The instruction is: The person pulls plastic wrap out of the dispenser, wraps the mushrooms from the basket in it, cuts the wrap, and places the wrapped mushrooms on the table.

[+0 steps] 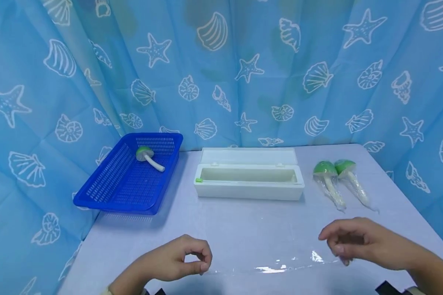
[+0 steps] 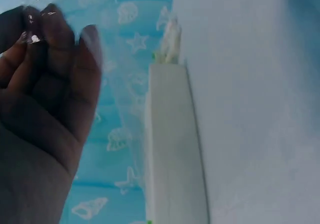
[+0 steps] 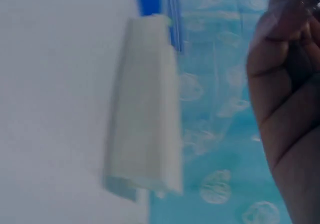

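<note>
A clear sheet of cling film (image 1: 271, 269) spans the gap between the two hands, its near edge catching the light. My left hand (image 1: 177, 259) pinches one corner between thumb and curled fingers. The other corner is pinched by my right hand (image 1: 371, 245). Beyond the film stands a white cling film dispenser box (image 1: 249, 191), its lid (image 1: 249, 156) raised and a small green slider (image 1: 199, 180) at its left end. In the left wrist view, film bunches shiny at the fingertips (image 2: 33, 29). How far the film reaches toward the box is hard to tell.
At the left, a blue plastic basket (image 1: 162, 196) holds one unwrapped toy mushroom (image 1: 153, 162) with a green cap. Two film-wrapped green-capped mushrooms (image 1: 330, 184) lie at the right of the white table (image 1: 133, 233). A blue seashell-patterned curtain (image 1: 240, 102) hangs behind.
</note>
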Available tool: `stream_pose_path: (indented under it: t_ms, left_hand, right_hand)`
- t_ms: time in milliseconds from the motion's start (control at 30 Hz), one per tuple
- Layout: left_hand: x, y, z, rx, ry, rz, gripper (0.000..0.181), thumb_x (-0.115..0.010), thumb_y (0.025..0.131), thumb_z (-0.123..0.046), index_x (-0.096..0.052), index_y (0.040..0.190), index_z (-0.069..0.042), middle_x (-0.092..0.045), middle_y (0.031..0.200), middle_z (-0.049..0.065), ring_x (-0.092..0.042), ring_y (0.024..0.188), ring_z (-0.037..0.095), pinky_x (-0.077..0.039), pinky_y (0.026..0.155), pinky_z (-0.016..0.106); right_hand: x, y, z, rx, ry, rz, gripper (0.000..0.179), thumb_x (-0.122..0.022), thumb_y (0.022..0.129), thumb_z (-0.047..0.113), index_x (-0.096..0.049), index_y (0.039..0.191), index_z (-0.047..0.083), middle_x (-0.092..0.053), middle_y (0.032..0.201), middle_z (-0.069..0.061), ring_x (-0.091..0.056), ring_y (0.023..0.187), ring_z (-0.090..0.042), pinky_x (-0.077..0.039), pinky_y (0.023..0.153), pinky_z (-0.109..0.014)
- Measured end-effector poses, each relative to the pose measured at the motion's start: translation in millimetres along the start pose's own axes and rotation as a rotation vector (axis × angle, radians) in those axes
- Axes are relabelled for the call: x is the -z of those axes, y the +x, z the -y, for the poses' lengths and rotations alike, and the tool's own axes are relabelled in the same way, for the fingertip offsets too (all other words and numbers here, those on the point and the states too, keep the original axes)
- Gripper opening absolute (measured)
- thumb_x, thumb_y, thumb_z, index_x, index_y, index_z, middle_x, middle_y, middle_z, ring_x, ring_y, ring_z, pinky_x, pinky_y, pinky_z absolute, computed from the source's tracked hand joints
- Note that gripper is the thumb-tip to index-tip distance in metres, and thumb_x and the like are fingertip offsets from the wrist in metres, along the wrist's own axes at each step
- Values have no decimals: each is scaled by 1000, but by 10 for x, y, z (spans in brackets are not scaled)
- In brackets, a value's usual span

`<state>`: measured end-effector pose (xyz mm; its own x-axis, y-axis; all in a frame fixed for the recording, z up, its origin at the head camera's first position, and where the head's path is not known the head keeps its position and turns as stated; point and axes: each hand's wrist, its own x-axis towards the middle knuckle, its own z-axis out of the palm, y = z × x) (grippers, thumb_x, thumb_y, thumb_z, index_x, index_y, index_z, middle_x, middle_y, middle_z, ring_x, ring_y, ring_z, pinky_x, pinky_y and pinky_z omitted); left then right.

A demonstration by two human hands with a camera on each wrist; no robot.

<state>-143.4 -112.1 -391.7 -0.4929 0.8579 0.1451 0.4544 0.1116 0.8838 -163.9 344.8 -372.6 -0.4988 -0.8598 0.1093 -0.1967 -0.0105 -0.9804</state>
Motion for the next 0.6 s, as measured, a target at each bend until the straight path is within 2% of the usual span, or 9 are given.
stream_pose_path:
  t_ms: [100, 200, 300, 400, 500, 600]
  left_hand:
    - [-26, -61, 82, 110, 80, 64, 6, -60, 96, -8, -63, 92, -12, -60, 81, -9, -56, 81, -2, -52, 77, 25]
    - [-90, -93, 177, 204, 173, 119, 7, -60, 96, -13, -64, 90, -14, -61, 82, -15, -59, 83, -4, -51, 81, 22]
    - [-187, -98, 280, 263, 298, 150, 8, -63, 94, -15, -64, 87, -17, -59, 77, -19, -56, 74, -6, -49, 71, 17]
    - [-278, -86, 380, 312, 407, 157, 10, -66, 91, -15, -63, 83, -22, -54, 71, -21, -50, 63, -6, -46, 60, 15]
    - [-341, -82, 452, 341, 487, 169, 12, -66, 89, -16, -62, 82, -24, -50, 67, -21, -44, 58, -4, -42, 55, 15]
    - [-384, -91, 485, 377, 494, 198, 11, -64, 90, -16, -64, 84, -25, -51, 69, -21, -46, 60, -3, -43, 57, 16]
  right_hand:
    - [-131, 89, -243, -117, 114, 80, 36, -41, 98, -11, -53, 130, 0, -59, 94, -13, -60, 80, -19, -55, 72, -35]
    - [-266, 160, -497, -237, 118, 91, 28, -47, 99, -3, -58, 124, 1, -60, 89, -8, -59, 80, -11, -54, 73, -31]
    - [-395, 193, -741, -343, 13, 78, 21, -54, 98, 4, -64, 115, 7, -61, 85, 2, -57, 78, -6, -51, 70, -25]
    - [-503, 218, -910, -417, -108, 70, 17, -57, 97, 11, -69, 107, 16, -63, 83, 6, -57, 75, -4, -49, 67, -24]
    - [-588, 233, -969, -471, -191, 54, 14, -60, 95, 14, -72, 101, 20, -66, 84, 7, -58, 74, -6, -50, 66, -25]
    - [-684, 219, -935, -558, -200, 10, 10, -63, 93, 17, -72, 93, 20, -67, 83, 6, -62, 73, -12, -51, 64, -28]
